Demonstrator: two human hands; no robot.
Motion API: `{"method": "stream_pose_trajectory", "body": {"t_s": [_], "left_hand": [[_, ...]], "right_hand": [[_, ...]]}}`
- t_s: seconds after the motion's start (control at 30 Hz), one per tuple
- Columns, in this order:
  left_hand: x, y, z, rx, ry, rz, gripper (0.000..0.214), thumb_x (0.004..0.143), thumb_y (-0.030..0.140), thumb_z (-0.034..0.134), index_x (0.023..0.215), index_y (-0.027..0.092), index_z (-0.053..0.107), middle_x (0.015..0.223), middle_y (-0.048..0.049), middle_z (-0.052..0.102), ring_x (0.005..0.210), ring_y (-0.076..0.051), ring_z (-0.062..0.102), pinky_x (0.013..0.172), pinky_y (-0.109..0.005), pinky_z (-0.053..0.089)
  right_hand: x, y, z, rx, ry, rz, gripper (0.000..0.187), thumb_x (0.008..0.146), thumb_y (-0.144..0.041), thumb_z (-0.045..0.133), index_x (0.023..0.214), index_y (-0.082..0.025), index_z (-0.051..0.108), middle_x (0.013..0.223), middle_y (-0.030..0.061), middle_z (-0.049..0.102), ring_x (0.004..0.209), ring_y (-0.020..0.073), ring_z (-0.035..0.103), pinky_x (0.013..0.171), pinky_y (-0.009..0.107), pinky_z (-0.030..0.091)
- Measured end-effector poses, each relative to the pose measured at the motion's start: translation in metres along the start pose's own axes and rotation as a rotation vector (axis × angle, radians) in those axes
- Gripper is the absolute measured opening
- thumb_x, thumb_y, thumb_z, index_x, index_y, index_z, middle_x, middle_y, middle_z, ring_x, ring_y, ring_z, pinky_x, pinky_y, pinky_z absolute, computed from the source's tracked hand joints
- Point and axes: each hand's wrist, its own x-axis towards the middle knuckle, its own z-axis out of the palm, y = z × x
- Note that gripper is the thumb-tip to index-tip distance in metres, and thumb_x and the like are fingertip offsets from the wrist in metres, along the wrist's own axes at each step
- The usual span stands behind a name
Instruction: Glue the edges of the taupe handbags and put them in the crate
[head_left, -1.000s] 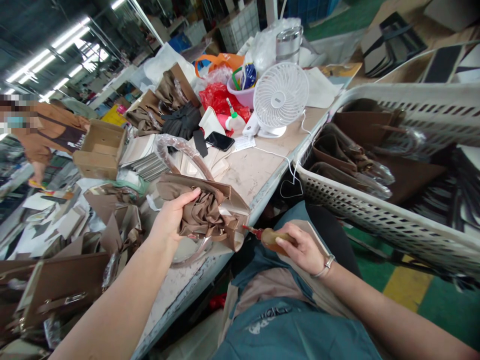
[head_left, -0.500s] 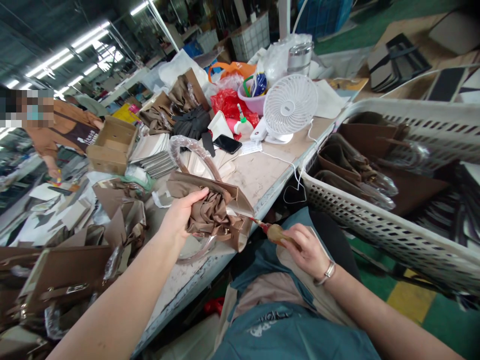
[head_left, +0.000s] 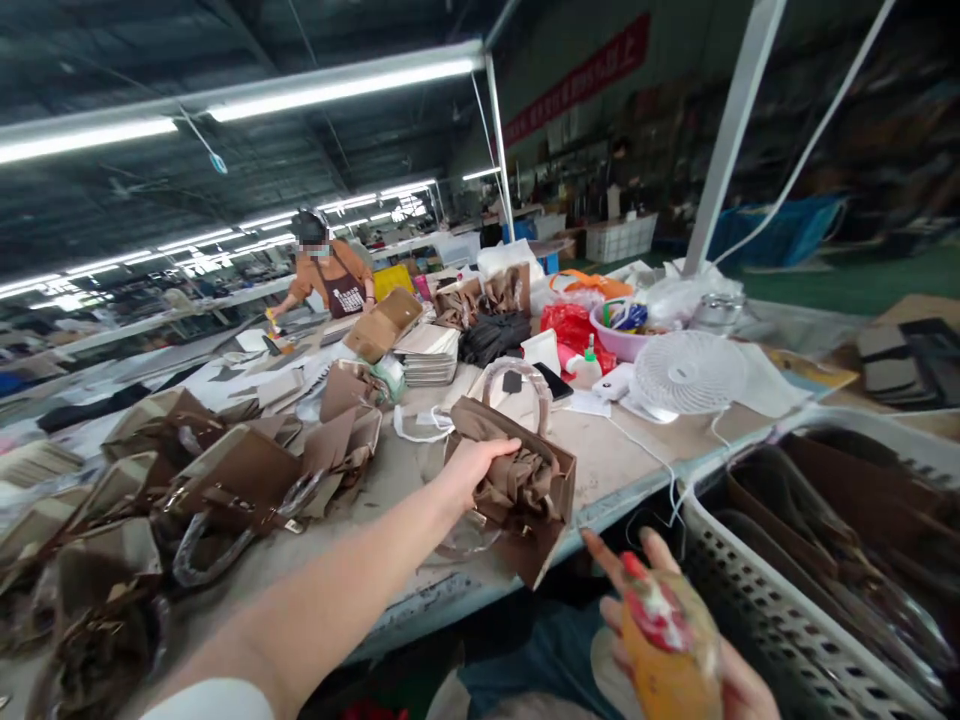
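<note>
Brown bag (tilted), left hand gripping side

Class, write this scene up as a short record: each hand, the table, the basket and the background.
Left hand: grips the brown bag at its crumpled lining
Right hand: holds an amber bottle with a red top; blurred
Table: white fan, phone, many other bags on the left
Basket: white, right of the table, brown goods inside
Background: a person in a dark apron

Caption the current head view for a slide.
At the workbench, the left hand grips a brown handbag while the right hand holds an amber, red-tipped bottle near a white basket.
</note>
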Motion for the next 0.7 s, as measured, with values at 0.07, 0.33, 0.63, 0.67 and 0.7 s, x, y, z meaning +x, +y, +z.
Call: {"method": "stream_pose_trajectory", "body": {"t_s": [0.07,0.33,0.63,0.67,0.7], "left_hand": [[-0.007,0.000,-0.004,-0.021,0.007,0.027,0.006,0.068,0.014,0.072,0.070,0.010,0.069,0.064,-0.0110,0.072,0.055,-0.023,0.068,0.058,-0.034,0.057],[-0.050,-0.010,-0.029,-0.104,0.043,0.168,0.015,0.067,0.021,0.078,0.077,0.014,0.071,0.079,-0.0087,0.074,0.075,-0.022,0.070,0.076,-0.031,0.055],[-0.073,-0.022,-0.068,0.040,-0.237,-0.253,0.059,0.075,0.065,0.057,0.089,0.009,0.069,0.075,-0.0144,0.071,0.055,-0.021,0.066,0.051,-0.030,0.051],[-0.075,-0.016,-0.075,0.122,-0.305,-0.300,0.068,0.073,0.073,0.052,0.090,0.010,0.069,0.074,-0.0150,0.070,0.054,-0.023,0.066,0.049,-0.031,0.050],[-0.079,-0.010,-0.082,0.191,-0.380,-0.331,0.073,0.071,0.078,0.049,0.090,0.010,0.068,0.076,-0.0156,0.070,0.054,-0.024,0.067,0.049,-0.031,0.049]], "right_hand": [[0.003,0.011,0.027,-0.039,-0.139,-0.011,0.048,0.083,-0.054,0.055,0.129,-0.042,0.054,0.145,0.0042,0.046,0.109,0.0325,0.062,0.084,0.048,0.052],[0.029,0.042,0.065,-0.133,-0.236,0.038,0.059,0.080,-0.047,0.066,0.136,-0.038,0.049,0.151,0.0010,0.036,0.122,0.0318,0.053,0.092,0.045,0.050],[0.053,0.045,0.075,-0.076,-0.216,0.153,0.057,0.080,-0.038,0.071,0.134,-0.035,0.051,0.122,0.0029,0.066,0.101,0.0249,0.067,0.080,0.035,0.057],[0.056,0.045,0.074,-0.064,-0.207,0.158,0.055,0.080,-0.037,0.071,0.132,-0.035,0.054,0.119,0.0024,0.068,0.099,0.0241,0.068,0.077,0.034,0.058],[0.059,0.045,0.074,-0.052,-0.202,0.153,0.052,0.080,-0.037,0.071,0.129,-0.035,0.056,0.116,0.0018,0.069,0.096,0.0236,0.069,0.075,0.032,0.059]]}}
